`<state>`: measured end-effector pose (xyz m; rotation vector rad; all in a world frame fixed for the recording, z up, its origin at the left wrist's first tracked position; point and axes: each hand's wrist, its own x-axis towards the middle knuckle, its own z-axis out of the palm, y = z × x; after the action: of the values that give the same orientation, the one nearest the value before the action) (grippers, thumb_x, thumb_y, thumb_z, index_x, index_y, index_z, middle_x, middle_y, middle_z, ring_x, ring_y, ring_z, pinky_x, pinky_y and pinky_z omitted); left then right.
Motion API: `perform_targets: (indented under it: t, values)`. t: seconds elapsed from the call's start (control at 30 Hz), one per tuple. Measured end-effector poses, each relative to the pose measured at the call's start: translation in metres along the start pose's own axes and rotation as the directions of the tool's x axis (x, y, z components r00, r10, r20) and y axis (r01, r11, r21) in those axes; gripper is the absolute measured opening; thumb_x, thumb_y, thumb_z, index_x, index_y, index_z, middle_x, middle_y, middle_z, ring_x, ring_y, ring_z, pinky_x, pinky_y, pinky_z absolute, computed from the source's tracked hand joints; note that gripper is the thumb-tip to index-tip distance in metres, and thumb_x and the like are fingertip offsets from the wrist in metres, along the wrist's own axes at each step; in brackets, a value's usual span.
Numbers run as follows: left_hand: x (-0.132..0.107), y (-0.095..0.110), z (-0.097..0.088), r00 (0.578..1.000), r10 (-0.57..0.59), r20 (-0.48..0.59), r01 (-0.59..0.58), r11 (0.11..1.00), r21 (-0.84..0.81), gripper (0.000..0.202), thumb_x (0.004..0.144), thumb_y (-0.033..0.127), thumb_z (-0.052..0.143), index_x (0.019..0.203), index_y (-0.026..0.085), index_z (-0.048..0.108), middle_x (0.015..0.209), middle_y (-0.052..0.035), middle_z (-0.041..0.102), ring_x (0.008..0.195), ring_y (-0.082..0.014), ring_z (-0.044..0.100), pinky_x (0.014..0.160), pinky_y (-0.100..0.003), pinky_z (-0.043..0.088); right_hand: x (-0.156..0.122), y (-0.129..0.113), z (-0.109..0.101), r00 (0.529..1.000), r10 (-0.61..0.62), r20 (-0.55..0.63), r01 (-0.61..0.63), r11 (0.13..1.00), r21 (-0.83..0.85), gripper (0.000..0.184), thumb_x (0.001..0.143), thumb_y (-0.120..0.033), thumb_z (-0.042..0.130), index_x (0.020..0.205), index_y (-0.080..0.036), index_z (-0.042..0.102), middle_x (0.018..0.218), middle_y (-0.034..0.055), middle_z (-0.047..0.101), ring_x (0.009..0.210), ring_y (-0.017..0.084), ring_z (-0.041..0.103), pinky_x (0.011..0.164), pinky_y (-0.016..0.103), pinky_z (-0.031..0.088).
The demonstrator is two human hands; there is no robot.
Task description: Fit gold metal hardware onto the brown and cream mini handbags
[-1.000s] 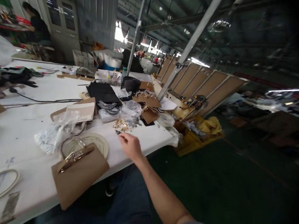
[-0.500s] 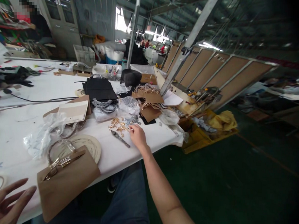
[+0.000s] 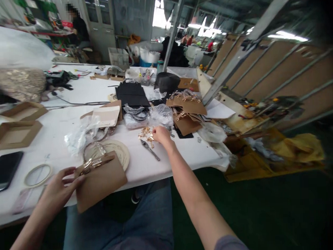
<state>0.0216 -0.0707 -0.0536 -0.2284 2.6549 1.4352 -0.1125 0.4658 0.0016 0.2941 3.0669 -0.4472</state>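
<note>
My right hand (image 3: 161, 134) reaches over the white table (image 3: 59, 117) and its fingers rest on a small pile of gold metal fittings (image 3: 145, 133); whether it grips one is hidden. A grey metal tool (image 3: 150, 150) lies just in front of that hand. My left hand (image 3: 61, 187) touches the left edge of a tan leather bag piece (image 3: 101, 182) with gold hardware, which overhangs the table's near edge. A round cream coil (image 3: 115, 150) lies behind the bag piece.
A phone (image 3: 5, 170) and a tape ring (image 3: 37, 174) lie at the left, with two shallow cardboard trays (image 3: 15, 132) behind. Clear plastic bags, black material (image 3: 131, 94) and tan leather pieces (image 3: 186, 109) crowd the middle. Another person sits at the far back left.
My left hand has come up from the lower left onto the tan bag piece. My right hand has moved forward from the tool onto the gold fittings. The view has shifted.
</note>
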Motion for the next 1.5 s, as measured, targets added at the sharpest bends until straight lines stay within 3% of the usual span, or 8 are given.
perform_targets:
  t: [0.23, 0.43, 0.57, 0.67, 0.73, 0.9, 1.1, 1.5]
  values:
    - [-0.011, 0.024, -0.011, 0.998, -0.063, -0.027, 0.056, 0.976, -0.211, 0.101, 0.08, 0.081, 0.097, 0.149, 0.011, 0.069, 0.12, -0.0192, 0.085, 0.109, -0.0375, 0.083, 0.075, -0.038, 0.06, -0.001, -0.008, -0.01, 1.0, 0.012, 0.005, -0.012, 0.995, -0.095, 0.026, 0.108, -0.014, 0.066, 0.117, -0.011, 0.091, 0.12, 0.0248, 0.086, 0.115, 0.032, 0.082, 0.098, 0.034, 0.054]
    - [-0.016, 0.026, -0.009, 0.998, 0.015, 0.061, 0.01, 0.926, -0.378, 0.097, 0.071, 0.057, 0.109, 0.151, 0.018, 0.069, 0.101, -0.0055, 0.079, 0.095, -0.0298, 0.079, 0.086, -0.04, 0.06, -0.058, -0.019, -0.02, 0.918, 0.046, -0.393, -0.019, 0.997, 0.072, 0.024, 0.106, -0.018, 0.063, 0.115, -0.015, 0.086, 0.112, 0.0207, 0.085, 0.107, 0.033, 0.079, 0.097, 0.038, 0.056]
    - [-0.015, 0.025, -0.005, 0.998, 0.058, 0.032, -0.046, 0.955, -0.293, 0.079, 0.074, 0.055, 0.105, 0.14, 0.021, 0.077, 0.1, -0.0054, 0.079, 0.089, -0.029, 0.078, 0.081, -0.039, 0.059, -0.133, -0.085, 0.012, 0.882, -0.138, -0.45, 0.347, 0.838, 0.422, 0.032, 0.106, -0.023, 0.068, 0.134, -0.016, 0.081, 0.116, 0.0158, 0.084, 0.095, 0.028, 0.078, 0.092, 0.039, 0.062]
    - [-0.016, 0.023, -0.004, 0.991, 0.107, 0.082, -0.083, 0.963, -0.256, 0.074, 0.081, 0.053, 0.102, 0.145, 0.024, 0.078, 0.099, -0.0061, 0.083, 0.092, -0.0315, 0.08, 0.08, -0.038, 0.059, -0.183, -0.148, 0.048, 0.859, -0.439, -0.262, 0.499, 0.608, 0.618, 0.027, 0.111, -0.027, 0.069, 0.134, -0.022, 0.084, 0.124, 0.0114, 0.084, 0.102, 0.025, 0.079, 0.095, 0.036, 0.065]
    - [-0.018, 0.02, -0.004, 0.989, 0.129, 0.078, -0.103, 0.956, -0.276, 0.07, 0.082, 0.053, 0.102, 0.143, 0.024, 0.081, 0.1, -0.0069, 0.085, 0.092, -0.0317, 0.08, 0.081, -0.038, 0.059, -0.201, -0.179, 0.068, 0.809, -0.568, -0.152, 0.519, 0.568, 0.639, 0.03, 0.11, -0.024, 0.072, 0.138, -0.023, 0.084, 0.123, 0.01, 0.083, 0.104, 0.025, 0.08, 0.097, 0.036, 0.066]
    - [-0.024, 0.012, -0.005, 0.992, 0.119, 0.051, -0.082, 0.885, -0.458, 0.063, 0.082, 0.056, 0.104, 0.132, 0.022, 0.085, 0.119, -0.0136, 0.087, 0.109, -0.0348, 0.081, 0.091, -0.04, 0.062, -0.201, -0.204, 0.093, 0.829, -0.553, -0.082, 0.521, 0.711, 0.472, 0.053, 0.113, -0.026, 0.069, 0.166, -0.023, 0.069, 0.135, 0.0156, 0.079, 0.119, 0.032, 0.078, 0.108, 0.044, 0.067]
    - [-0.023, 0.012, -0.001, 0.991, 0.135, -0.013, -0.132, 0.937, -0.325, 0.069, 0.082, 0.055, 0.102, 0.143, 0.026, 0.086, 0.105, -0.0073, 0.085, 0.091, -0.0299, 0.079, 0.08, -0.036, 0.059, -0.189, -0.202, 0.103, 0.878, -0.452, -0.157, 0.449, 0.662, 0.6, 0.102, 0.11, -0.022, 0.063, 0.195, -0.022, 0.007, 0.117, 0.0113, 0.079, 0.101, 0.029, 0.076, 0.106, 0.049, 0.067]
    - [-0.029, 0.022, -0.004, 0.998, 0.063, 0.029, -0.034, 0.818, -0.574, 0.083, 0.078, 0.066, 0.107, 0.138, 0.015, 0.082, 0.11, -0.0121, 0.082, 0.093, -0.0255, 0.074, 0.074, -0.031, 0.053, -0.182, -0.195, 0.117, 0.953, -0.231, -0.194, 0.287, 0.502, 0.816, 0.093, 0.109, -0.035, 0.071, 0.19, -0.016, 0.029, 0.103, 0.0033, 0.077, 0.077, 0.018, 0.07, 0.079, 0.031, 0.06]
